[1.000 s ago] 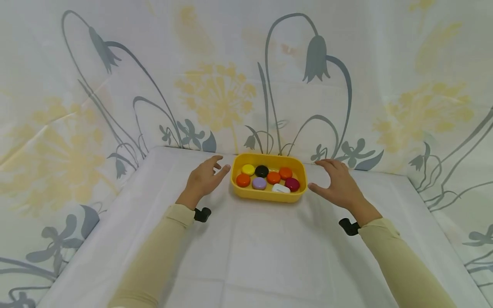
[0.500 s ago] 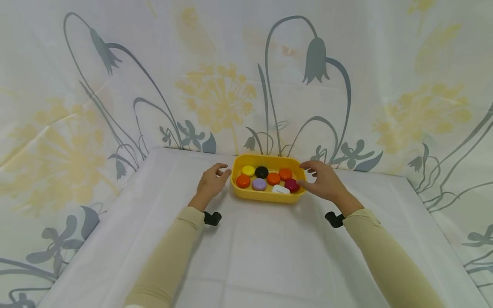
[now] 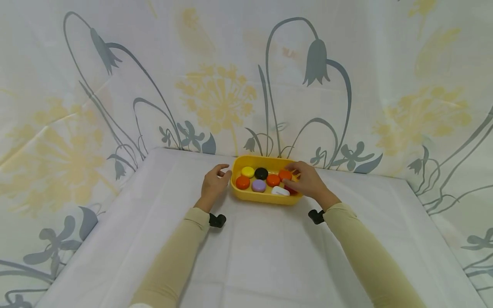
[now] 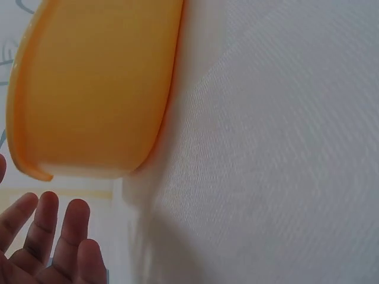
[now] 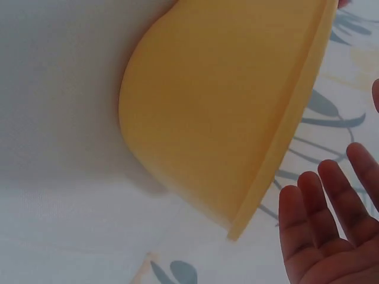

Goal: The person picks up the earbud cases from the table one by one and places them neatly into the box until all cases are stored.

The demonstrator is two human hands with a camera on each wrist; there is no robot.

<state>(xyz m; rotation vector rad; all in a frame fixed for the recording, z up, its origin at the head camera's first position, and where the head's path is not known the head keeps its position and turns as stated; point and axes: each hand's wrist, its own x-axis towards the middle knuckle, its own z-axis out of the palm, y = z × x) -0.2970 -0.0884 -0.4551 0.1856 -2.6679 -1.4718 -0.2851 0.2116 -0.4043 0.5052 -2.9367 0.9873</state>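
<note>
A yellow plastic tub [image 3: 265, 198] with a rounded rim stands at the far part of the table. In it lie several small round glossy pieces, among them a yellow one [image 3: 247, 172], a black one [image 3: 261, 173], a lilac one [image 3: 258, 185] and several orange ones, plus a white oblong piece [image 3: 280, 191]. My right hand [image 3: 309, 181] reaches over the tub's right end, largely covering a dark red piece; its fingers look straight in the right wrist view. Beside the left end is my left hand [image 3: 215, 182], fingers relaxed and holding nothing, apart from the tub in the left wrist view.
A white cloth [image 3: 265, 248] covers the table. Directly behind the tub rises a patterned fabric backdrop [image 3: 219, 98] with grey and yellow flowers. Black wrist mounts [image 3: 218, 220] stick out inward from the sleeves.
My right hand has moved left, from beside the tub to over its right end. The left hand has shifted slightly right, nearer the tub. The tub and its pieces stay put.
</note>
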